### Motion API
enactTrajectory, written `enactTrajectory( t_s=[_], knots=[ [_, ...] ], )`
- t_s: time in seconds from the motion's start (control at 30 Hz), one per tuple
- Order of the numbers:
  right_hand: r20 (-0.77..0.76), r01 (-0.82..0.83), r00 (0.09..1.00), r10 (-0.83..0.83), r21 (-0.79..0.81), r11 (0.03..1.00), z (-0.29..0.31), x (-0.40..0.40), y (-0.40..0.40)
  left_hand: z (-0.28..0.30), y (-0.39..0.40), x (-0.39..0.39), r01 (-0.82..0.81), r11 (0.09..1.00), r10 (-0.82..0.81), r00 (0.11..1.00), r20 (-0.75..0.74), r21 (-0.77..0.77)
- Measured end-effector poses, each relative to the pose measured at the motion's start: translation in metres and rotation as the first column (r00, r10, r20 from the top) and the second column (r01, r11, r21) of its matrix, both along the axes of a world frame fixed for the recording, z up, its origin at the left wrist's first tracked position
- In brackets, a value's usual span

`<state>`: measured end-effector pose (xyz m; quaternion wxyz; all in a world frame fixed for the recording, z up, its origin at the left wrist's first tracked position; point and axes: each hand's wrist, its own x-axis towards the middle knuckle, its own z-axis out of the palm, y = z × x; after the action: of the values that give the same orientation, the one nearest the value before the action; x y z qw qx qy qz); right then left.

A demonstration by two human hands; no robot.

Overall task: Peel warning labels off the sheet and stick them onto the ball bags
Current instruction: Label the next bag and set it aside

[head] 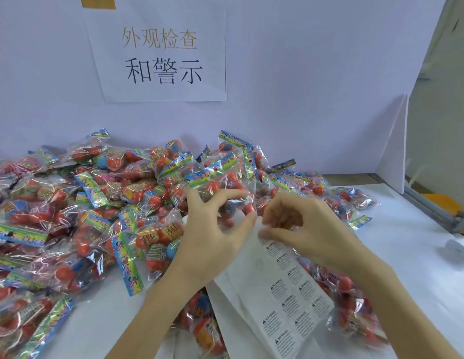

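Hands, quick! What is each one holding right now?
Left hand: grip curled round a ball bag, holding it up.
Right hand: fingertips pinching at the top of the label sheet.

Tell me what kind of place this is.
Probably a factory packing or inspection bench: a big pile of clear plastic bags of red balls, a white sheet of printed warning labels, and a paper sign with Chinese characters on the partition.

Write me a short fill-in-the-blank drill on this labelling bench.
1. The right hand pinches the top edge of the ____ sheet.
2. The left hand lifts a clear bag of ____ balls.
3. The paper sign hangs on the ____.

Missing words: label; red; wall
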<state>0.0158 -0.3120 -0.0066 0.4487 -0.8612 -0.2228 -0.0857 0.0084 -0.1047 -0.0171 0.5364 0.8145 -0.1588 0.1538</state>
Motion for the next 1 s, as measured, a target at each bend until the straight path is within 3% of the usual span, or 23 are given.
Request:
enactTrajectory(
  t_s=[0.13,0.33,0.67,0.87,1.0],
  knots=[
    [0.042,-0.007,0.999,0.008,-0.020,1.000,-0.002,0.001,0.000,-0.008,0.000,0.005,0.008,0.993,-0.012,0.999,0.034,0.118],
    [-0.115,-0.110,0.987,0.111,0.013,0.994,0.005,-0.002,-0.010,-0.009,0.000,0.009,-0.002,0.984,0.001,1.000,0.005,0.178],
    [0.036,-0.011,0.999,0.011,0.001,1.000,0.006,-0.007,-0.001,-0.003,0.004,0.011,0.098,0.992,-0.081,0.980,-0.182,0.083],
    [0.137,-0.012,0.990,0.029,-0.122,0.993,0.005,-0.005,0.001,-0.002,0.004,0.009,0.103,0.993,-0.090,0.981,-0.175,0.065],
    [0.319,0.005,0.946,0.053,-0.177,0.984,0.005,-0.006,0.002,-0.003,0.005,0.011,0.065,0.993,-0.049,0.986,-0.159,0.102]
  ],
)
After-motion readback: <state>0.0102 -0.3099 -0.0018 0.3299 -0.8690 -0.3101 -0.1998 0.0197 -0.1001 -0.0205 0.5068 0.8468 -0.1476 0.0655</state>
